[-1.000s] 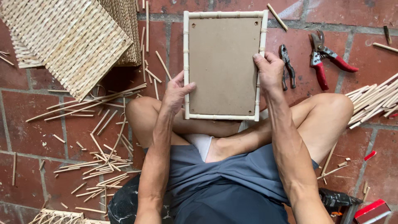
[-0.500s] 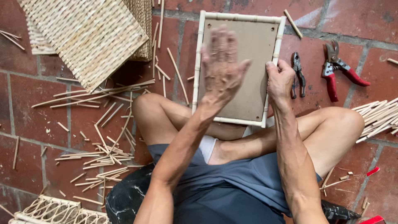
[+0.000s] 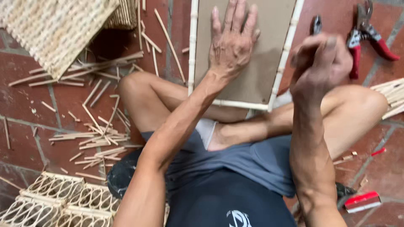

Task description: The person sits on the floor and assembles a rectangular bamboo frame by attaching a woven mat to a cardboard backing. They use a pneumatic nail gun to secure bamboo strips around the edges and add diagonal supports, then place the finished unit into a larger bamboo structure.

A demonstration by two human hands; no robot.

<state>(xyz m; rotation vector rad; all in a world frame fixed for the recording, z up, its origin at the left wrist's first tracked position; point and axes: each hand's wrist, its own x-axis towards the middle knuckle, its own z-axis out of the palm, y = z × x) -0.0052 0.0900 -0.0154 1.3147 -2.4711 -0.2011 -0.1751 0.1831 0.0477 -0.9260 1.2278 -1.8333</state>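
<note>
On the brick floor (image 3: 25,105), across crossed legs: a frame (image 3: 192,50) of pale cane, rails joined along the left, right and near sides, far end cut off by the picture's edge. Inside it a brown board (image 3: 269,54), already seated between the rails. Left hand (image 3: 233,42) flat on the board, fingers (image 3: 229,14) spread and released, pressing rather than gripping. Right hand (image 3: 322,63) raised just right of the frame, blurred, fingers curled into a loose fist; whether clenched on something small, cannot tell. No tool visible in either hand.

Judged from how things lie: frame built and board fitted, so well along; fixing or finishing of the panel seemingly left, though no fastenings can be made out.

Beyond the right hand, pliers (image 3: 316,24) and red-handled cutters (image 3: 370,35) lying untouched on the floor. Cut sticks (image 3: 101,122) scattered left of the knee, more bundled at the right edge. Woven mat (image 3: 54,29) at top left, lattice work (image 3: 59,201) at bottom left. Red knife (image 3: 362,201) near the right hip.
</note>
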